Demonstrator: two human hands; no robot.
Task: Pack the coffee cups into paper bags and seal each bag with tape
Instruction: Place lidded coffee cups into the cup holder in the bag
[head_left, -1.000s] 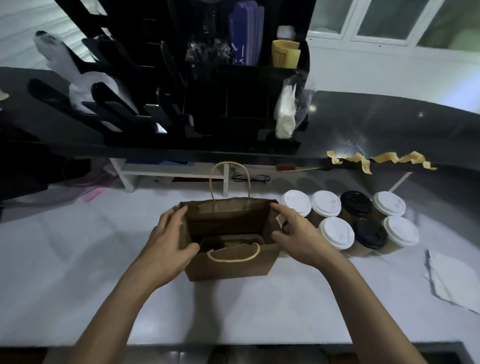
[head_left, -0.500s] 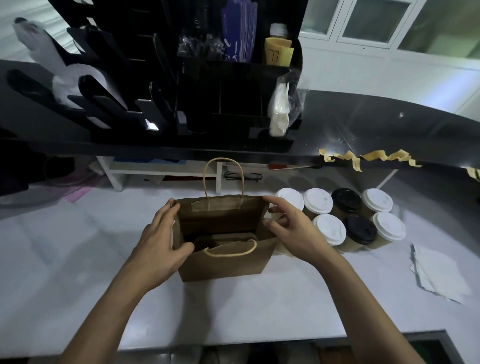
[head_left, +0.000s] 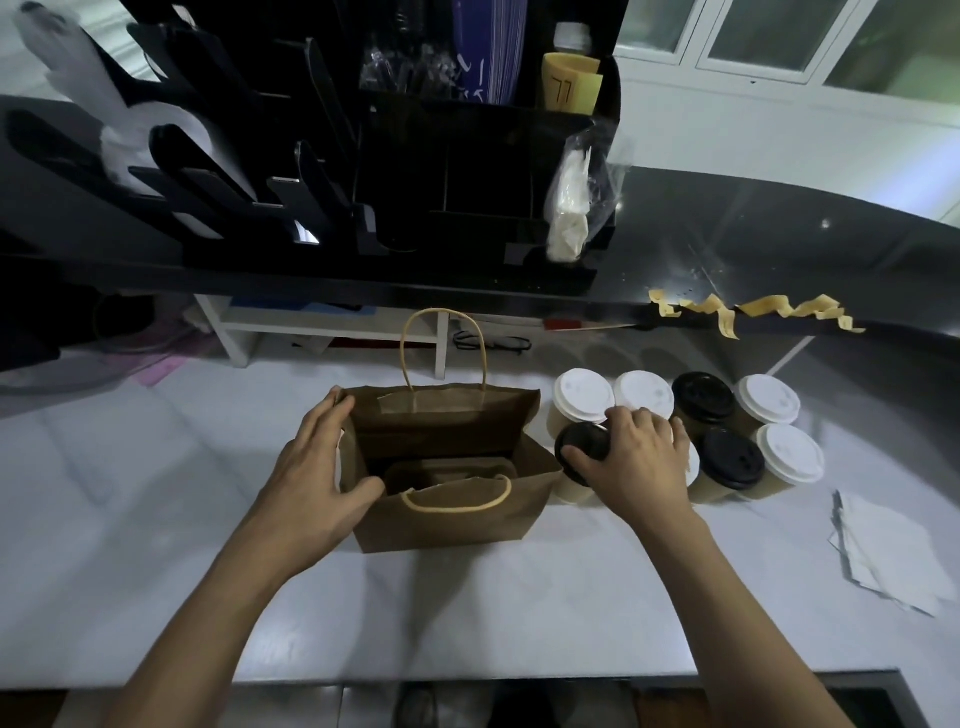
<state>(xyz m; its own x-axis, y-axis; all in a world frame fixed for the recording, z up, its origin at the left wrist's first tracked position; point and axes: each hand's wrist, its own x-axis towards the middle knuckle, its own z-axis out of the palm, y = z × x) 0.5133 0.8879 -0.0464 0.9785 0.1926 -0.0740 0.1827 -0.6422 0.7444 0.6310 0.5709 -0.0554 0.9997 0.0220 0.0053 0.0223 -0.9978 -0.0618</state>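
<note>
Head view: right hand (head_left: 636, 462) hides a white-lidded cup, fingers curled over black-lidded cup (head_left: 582, 447); left hand (head_left: 317, 467), fingers spread, braces bag (head_left: 452, 514).

an open paper bag (head_left: 447, 467) stands on the counter (head_left: 467, 613), with a cup carrier (head_left: 447, 470) inside it. the left hand (head_left: 317, 478) is on the bag's left wall. just right of the bag is a cluster of lidded coffee cups (head_left: 691, 436); the right hand (head_left: 636, 462) rests on the nearest-left cup (head_left: 582, 449). a stack of napkins (head_left: 893, 556) lies far right. tape strips (head_left: 753, 312) hang from the raised ledge (head_left: 779, 249) behind the cups. an organizer (head_left: 415, 171) sits on that ledge, far left.
</note>
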